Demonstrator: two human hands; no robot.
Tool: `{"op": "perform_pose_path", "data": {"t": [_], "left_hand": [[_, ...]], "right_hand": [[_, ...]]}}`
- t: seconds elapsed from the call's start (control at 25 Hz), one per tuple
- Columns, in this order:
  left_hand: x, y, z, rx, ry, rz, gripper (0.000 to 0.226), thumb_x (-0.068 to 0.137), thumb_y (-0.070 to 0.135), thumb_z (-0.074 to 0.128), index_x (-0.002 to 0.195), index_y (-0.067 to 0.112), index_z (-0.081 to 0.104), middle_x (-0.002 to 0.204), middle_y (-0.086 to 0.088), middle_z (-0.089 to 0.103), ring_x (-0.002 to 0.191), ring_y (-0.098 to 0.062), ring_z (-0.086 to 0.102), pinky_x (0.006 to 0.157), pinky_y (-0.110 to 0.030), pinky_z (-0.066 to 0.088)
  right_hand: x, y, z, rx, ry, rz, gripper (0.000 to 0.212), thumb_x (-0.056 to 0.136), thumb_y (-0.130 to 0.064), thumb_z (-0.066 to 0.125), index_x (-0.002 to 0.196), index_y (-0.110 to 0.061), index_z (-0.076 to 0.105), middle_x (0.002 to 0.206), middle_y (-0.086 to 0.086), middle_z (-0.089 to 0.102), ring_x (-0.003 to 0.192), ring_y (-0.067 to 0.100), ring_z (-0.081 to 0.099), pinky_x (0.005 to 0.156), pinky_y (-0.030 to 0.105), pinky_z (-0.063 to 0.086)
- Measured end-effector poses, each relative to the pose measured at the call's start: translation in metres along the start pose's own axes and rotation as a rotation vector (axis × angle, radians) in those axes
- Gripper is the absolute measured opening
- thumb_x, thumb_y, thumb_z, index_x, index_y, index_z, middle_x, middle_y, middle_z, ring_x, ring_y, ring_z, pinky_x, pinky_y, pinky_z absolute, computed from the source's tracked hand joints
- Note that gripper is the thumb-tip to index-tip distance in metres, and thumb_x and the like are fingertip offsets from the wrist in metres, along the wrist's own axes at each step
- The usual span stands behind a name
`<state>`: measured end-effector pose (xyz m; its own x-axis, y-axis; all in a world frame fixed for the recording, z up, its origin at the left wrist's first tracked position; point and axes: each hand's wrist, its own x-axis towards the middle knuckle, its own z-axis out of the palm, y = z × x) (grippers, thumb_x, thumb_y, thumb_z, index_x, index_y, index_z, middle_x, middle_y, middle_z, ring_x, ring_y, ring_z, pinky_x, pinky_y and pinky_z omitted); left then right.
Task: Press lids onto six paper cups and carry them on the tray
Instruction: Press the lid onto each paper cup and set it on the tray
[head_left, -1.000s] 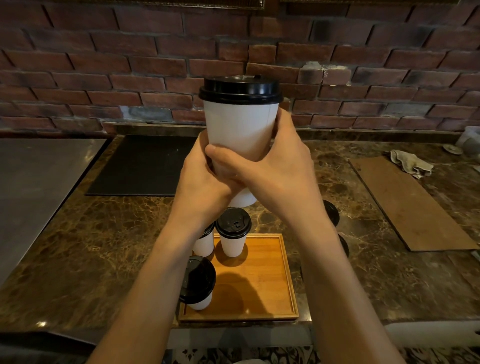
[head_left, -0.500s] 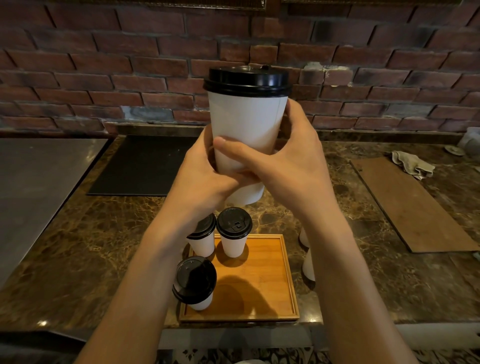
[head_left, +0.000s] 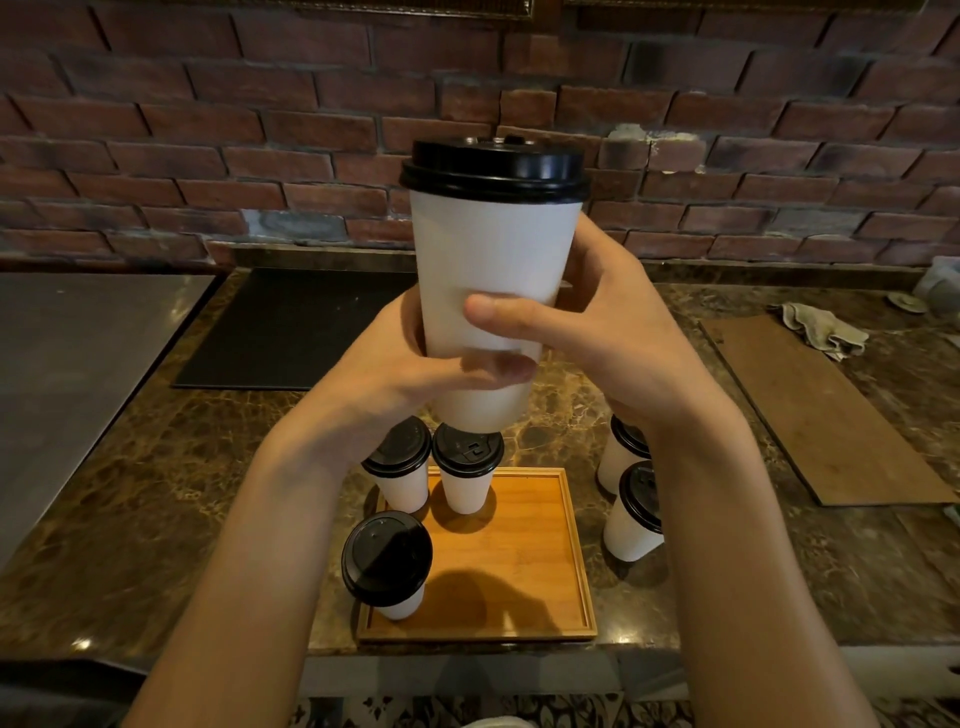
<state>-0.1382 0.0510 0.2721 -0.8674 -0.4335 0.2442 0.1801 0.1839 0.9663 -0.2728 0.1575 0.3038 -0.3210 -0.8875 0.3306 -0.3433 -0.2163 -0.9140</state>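
Your left hand (head_left: 410, 364) and right hand (head_left: 597, 332) both clasp the lidded white paper cup (head_left: 493, 270); it looks thin-walled, likely crushable, so grip its lower body gently.

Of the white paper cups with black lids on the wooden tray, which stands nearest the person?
The white paper cup at the near left corner of the square wooden tray; the others stand side by side at its far edge.

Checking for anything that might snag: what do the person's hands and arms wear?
Nothing shows. The left hand and right hand are ungloved, no ring, watch or bracelet in view; the left forearm and right forearm are bare, no sleeve visible.
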Motion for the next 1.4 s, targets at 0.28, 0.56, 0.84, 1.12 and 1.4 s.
{"op": "perform_pose_path", "data": {"t": [0.28, 0.56, 0.84, 1.12, 1.4], "left_hand": [[-0.003, -0.003, -0.001, -0.075, -0.075, -0.021, 0.062, 0.063, 0.021, 0.075, 0.121, 0.029, 0.054, 0.111, 0.007, 0.067, 0.108, -0.014, 0.062, 0.081, -0.022, 0.052], [-0.001, -0.003, 0.005, -0.039, 0.062, -0.029, 0.068, 0.058, 0.027, 0.078, 0.122, 0.026, 0.054, 0.109, 0.006, 0.067, 0.105, -0.013, 0.063, 0.081, -0.029, 0.055], [0.004, -0.003, 0.018, 0.116, 0.316, -0.004, 0.075, 0.062, 0.025, 0.082, 0.128, 0.009, 0.049, 0.110, 0.001, 0.063, 0.099, -0.001, 0.063, 0.071, -0.014, 0.053], [0.007, -0.008, 0.024, 0.215, 0.476, 0.033, 0.032, 0.083, 0.012, 0.066, 0.107, 0.030, 0.054, 0.094, 0.015, 0.060, 0.081, 0.020, 0.058, 0.063, -0.001, 0.046], [0.009, -0.004, 0.024, 0.337, 0.445, 0.033, 0.038, 0.082, 0.007, 0.067, 0.101, 0.030, 0.044, 0.084, 0.023, 0.045, 0.066, 0.035, 0.044, 0.058, 0.009, 0.035]], "right_hand": [[-0.001, 0.006, -0.004, 0.116, -0.095, 0.026, 0.062, 0.066, -0.033, 0.077, 0.123, -0.028, 0.051, 0.115, -0.008, 0.065, 0.111, 0.011, 0.064, 0.082, 0.025, 0.054], [-0.002, 0.001, 0.000, 0.004, -0.036, 0.058, 0.065, 0.072, -0.032, 0.078, 0.130, -0.022, 0.051, 0.118, -0.007, 0.063, 0.110, 0.008, 0.062, 0.086, 0.029, 0.057], [-0.002, -0.006, 0.023, -0.141, 0.189, 0.094, 0.082, 0.069, -0.044, 0.084, 0.137, -0.024, 0.043, 0.119, -0.011, 0.056, 0.107, 0.005, 0.057, 0.086, 0.033, 0.057], [-0.004, -0.002, 0.042, -0.293, 0.331, 0.095, 0.087, 0.065, -0.052, 0.082, 0.137, -0.023, 0.042, 0.119, -0.012, 0.054, 0.111, 0.008, 0.054, 0.089, 0.038, 0.054], [-0.003, -0.005, 0.039, -0.300, 0.387, 0.032, 0.095, 0.063, -0.055, 0.083, 0.141, -0.021, 0.041, 0.124, -0.010, 0.057, 0.114, 0.008, 0.055, 0.091, 0.038, 0.053]]}}
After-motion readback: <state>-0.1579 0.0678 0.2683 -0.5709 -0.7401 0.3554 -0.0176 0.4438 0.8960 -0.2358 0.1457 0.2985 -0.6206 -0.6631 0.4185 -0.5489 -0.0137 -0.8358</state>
